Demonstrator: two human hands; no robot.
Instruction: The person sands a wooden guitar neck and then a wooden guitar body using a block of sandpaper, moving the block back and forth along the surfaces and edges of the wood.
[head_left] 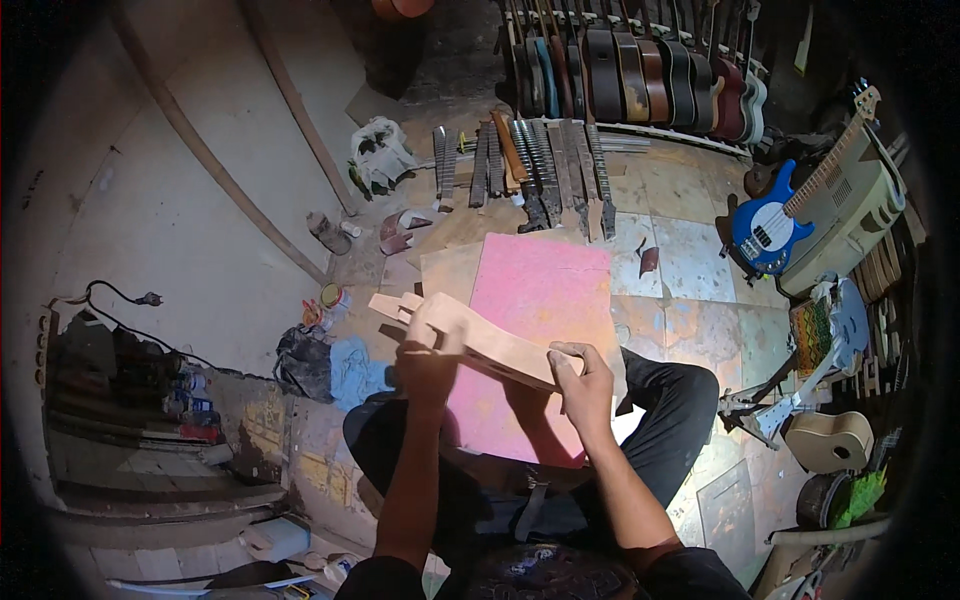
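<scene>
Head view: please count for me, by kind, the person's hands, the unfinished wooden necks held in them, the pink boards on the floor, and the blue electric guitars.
Hands: 2 (left hand, right hand)
unfinished wooden neck, held by both hands: 1
pink board: 1
blue electric guitar: 1
Total: 5

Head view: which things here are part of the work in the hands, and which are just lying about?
In hand:
- unfinished wooden guitar neck
- left hand, gripping it
- right hand, on its near end
- pink board beneath

Lying about:
- blue bass guitar
- row of necks on floor
- guitar bodies on rack
- unfinished small guitar body
</scene>
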